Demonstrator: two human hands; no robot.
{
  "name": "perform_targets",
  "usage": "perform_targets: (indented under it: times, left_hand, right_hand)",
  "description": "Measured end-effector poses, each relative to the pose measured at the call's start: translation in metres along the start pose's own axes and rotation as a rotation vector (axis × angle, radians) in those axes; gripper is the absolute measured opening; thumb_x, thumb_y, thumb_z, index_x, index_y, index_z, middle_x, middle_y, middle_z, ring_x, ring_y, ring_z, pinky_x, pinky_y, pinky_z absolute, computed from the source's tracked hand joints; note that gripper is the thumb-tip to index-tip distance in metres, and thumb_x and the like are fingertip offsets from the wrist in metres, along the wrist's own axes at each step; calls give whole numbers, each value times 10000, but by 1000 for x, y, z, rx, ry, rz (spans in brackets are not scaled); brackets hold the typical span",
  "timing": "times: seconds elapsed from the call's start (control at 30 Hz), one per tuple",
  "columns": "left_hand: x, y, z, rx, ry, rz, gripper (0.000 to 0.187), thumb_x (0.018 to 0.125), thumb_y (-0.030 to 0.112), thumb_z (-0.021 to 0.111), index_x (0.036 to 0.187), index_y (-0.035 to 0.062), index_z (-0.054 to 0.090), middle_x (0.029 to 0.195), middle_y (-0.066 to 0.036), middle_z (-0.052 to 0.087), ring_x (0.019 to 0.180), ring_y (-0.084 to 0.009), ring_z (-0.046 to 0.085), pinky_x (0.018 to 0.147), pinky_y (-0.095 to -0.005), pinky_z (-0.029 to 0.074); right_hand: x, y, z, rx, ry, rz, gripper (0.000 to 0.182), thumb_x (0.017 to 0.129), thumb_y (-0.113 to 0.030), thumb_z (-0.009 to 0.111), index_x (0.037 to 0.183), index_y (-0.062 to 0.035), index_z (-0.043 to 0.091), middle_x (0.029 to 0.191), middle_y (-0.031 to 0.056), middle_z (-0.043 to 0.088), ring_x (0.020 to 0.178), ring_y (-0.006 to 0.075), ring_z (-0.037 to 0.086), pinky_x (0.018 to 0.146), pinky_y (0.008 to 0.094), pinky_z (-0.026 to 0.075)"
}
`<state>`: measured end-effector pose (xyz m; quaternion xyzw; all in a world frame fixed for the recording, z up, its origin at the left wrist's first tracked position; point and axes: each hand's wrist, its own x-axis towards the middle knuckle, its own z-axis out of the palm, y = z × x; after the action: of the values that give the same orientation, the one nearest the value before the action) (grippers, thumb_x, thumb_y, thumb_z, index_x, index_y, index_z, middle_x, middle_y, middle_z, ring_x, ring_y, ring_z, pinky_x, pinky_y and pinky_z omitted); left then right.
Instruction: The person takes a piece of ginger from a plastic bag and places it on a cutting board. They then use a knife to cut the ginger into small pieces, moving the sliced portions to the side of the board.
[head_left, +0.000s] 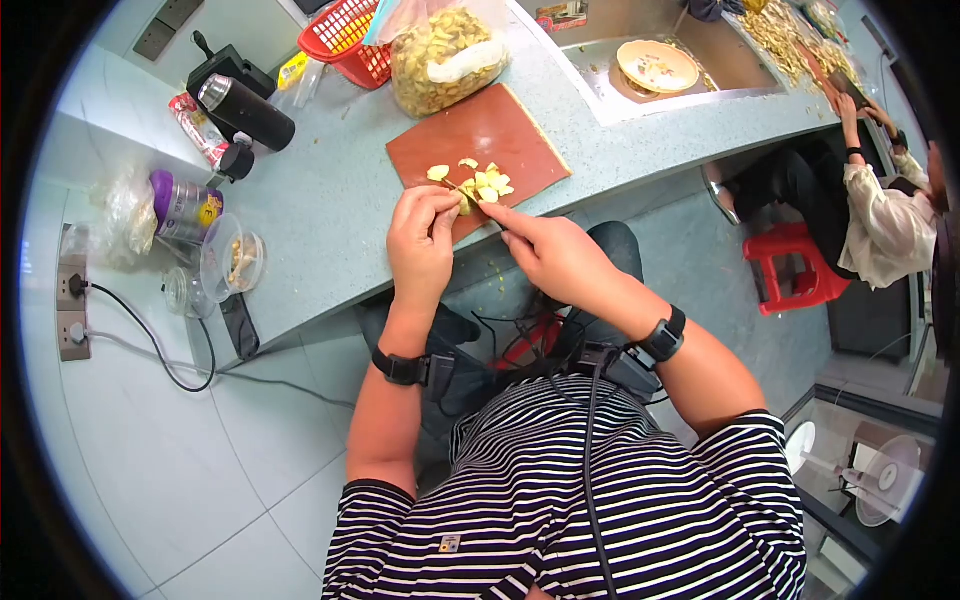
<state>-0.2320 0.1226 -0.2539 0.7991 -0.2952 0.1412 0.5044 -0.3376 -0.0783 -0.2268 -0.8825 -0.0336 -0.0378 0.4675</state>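
Observation:
On the reddish-brown cutting board (515,130) lie several pale yellow slices (492,183) that look like ginger. My left hand (422,240) is closed at the board's near edge, its fingertips pinching a small pale yellow piece (463,203). From the other side my right hand (555,255) grips a small knife (486,211), index finger stretched along it. The thin dark blade meets the piece beside my left fingertips. Part of the knife's handle is hidden inside my right hand.
Behind the board stand a bag of slices (445,65) and a red basket (345,40). A black thermos (250,112), plastic tub (245,262) and phone (240,325) are at left. Right are a sink (600,85), red stool (790,270) and another person (890,215) working.

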Motion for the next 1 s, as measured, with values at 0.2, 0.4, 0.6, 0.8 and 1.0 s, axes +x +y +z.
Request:
perform_targets:
  times: [0.2,0.4,0.6,0.8,1.0]
  left_hand:
    - [-1,0,1,-11,7,-17,90,1015,-18,790,1100,3,809,1180,-130,772,1140,-287,755,993,-380,594]
    - [-1,5,2,-6,17,-21,91,1021,-9,787,1108,4,809,1196,-131,772,1144,-295,750,996,-384,591]
    - [-2,-2,1,-25,-2,27,76,1017,-5,794,1091,15,795,1176,-121,773,1119,-315,743,967,-410,602]
    - [-4,-2,5,-13,4,2,112,1007,-23,795,1110,18,788,1179,-126,767,1110,-318,743,956,-414,610]
    - [-4,3,7,-14,13,-51,173,1000,-11,821,1166,26,790,1202,-124,719,1091,-276,744,877,-374,649]
  right_hand:
    - [-8,-4,-14,7,-16,6,505,1108,-133,652,1612,-147,659,978,287,755,859,470,739,811,510,595]
    - [-11,-17,-26,-23,-100,118,465,1110,-148,638,1573,-117,676,1020,292,776,934,498,758,828,561,599]
    - [8,3,7,11,62,-39,499,1123,-149,635,1622,-134,638,1042,275,781,916,484,739,846,521,601]
    - [-2,-6,-7,109,17,90,473,1144,-176,622,1614,-124,639,1045,276,794,966,481,776,871,525,606]
    - [-13,-11,-9,159,-17,216,493,1159,-191,621,1650,-154,614,930,258,754,811,421,743,804,479,587]
